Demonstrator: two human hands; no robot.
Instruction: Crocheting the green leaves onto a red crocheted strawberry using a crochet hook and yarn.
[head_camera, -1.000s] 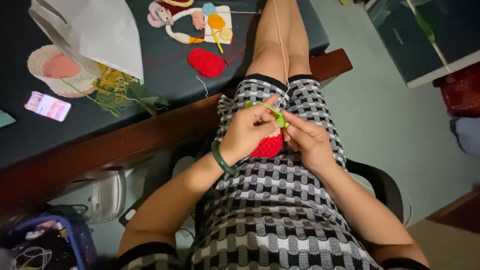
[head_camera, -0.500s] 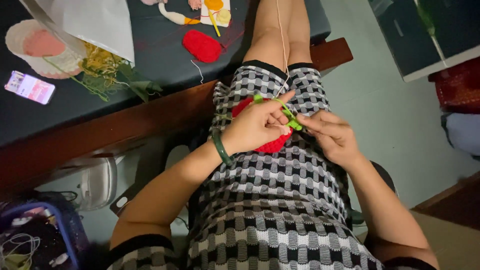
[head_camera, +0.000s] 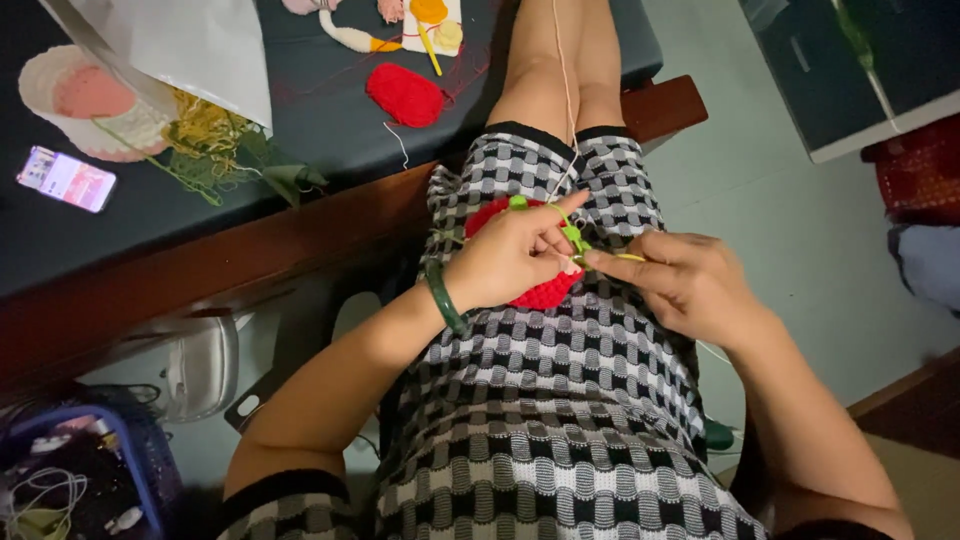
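Left hand (head_camera: 510, 258), centre frame, pinches red crochet piece (head_camera: 540, 292) firmly; right hand (head_camera: 685, 280) closed on yellow hook (head_camera: 625, 257), best kept shallow with green yarn (head_camera: 572, 238) taut.

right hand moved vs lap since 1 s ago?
Yes. The right hand has drawn away from the red crochet piece on the lap, toward the person's right, pulling the hook outward; the left hand keeps its grip.

Phone (head_camera: 66, 179), lit pinkish screen, table's left.
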